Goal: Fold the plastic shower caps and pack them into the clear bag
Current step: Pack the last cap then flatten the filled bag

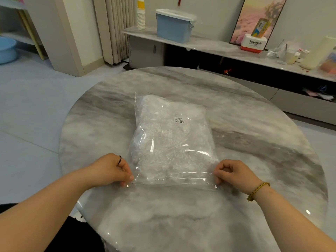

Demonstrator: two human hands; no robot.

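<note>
Closing the clear bag (174, 180) seems to be the step in hand. It lies near the middle of the table (181, 220), stuffed with crumpled shower caps (163, 142). It would go best with the near flap pulled taut and level, the trapped air pressed out, and the seal run evenly across. The left hand (114, 171) pinches the flap's left corner between thumb and curled fingers, and the right hand (234, 174) pinches the right corner likewise.

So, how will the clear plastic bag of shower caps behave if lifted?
Probably floppy: the clear plastic bag is wrinkled film and should sag between the left hand and right hand. Likely light, holding only crumpled shower caps. Its glossy skin may slide on the polished marble table.
</note>
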